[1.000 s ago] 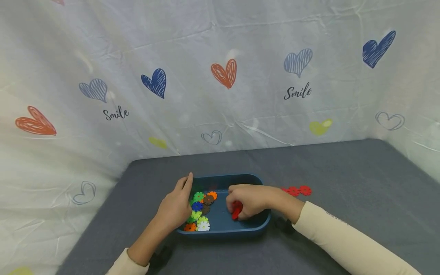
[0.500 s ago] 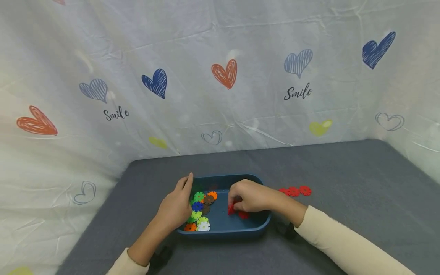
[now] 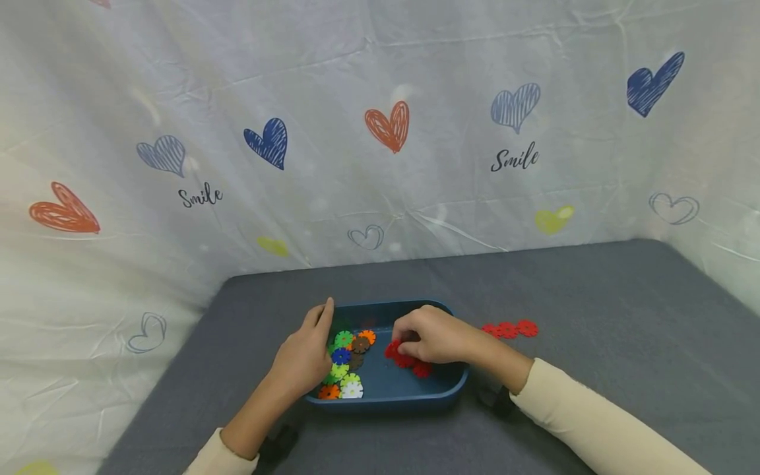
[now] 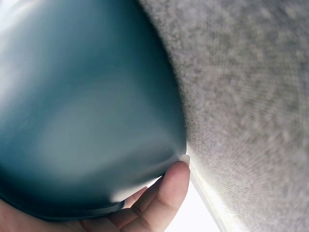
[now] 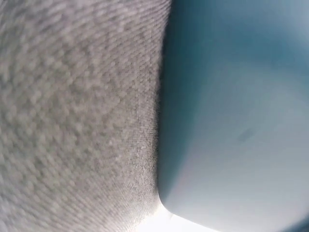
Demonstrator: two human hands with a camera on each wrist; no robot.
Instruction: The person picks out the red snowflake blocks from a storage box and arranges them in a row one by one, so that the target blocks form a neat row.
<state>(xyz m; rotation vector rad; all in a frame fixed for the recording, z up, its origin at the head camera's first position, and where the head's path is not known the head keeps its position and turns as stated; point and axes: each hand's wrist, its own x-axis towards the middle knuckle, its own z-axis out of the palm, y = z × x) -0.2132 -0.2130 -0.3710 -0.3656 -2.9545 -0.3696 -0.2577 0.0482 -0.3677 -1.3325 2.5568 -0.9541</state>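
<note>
In the head view, a dark blue tray (image 3: 410,396) sits on the table. My left hand (image 3: 301,353) grips its left end; in the left wrist view a fingertip (image 4: 176,176) touches the outer wall. My right hand (image 3: 436,335) is over the tray's right half, pinching a red notched disc (image 3: 392,349) between thumb and fingers. Other red discs (image 3: 422,370) lie beneath that hand, partly hidden. Green, orange, brown, blue and white notched discs (image 3: 341,357) lie in the tray's left half. Only the tray's outside and cloth show in the right wrist view.
A row of red discs (image 3: 508,330) lies on the grey cloth-covered table (image 3: 594,310), right of the tray, partly behind my right forearm. A white curtain (image 3: 380,198) printed with hearts hangs behind and at both sides.
The right hand has lifted slightly and moved back within the tray. Red discs once bunched under it now lie spread on the tray floor. The left hand has stayed still.
</note>
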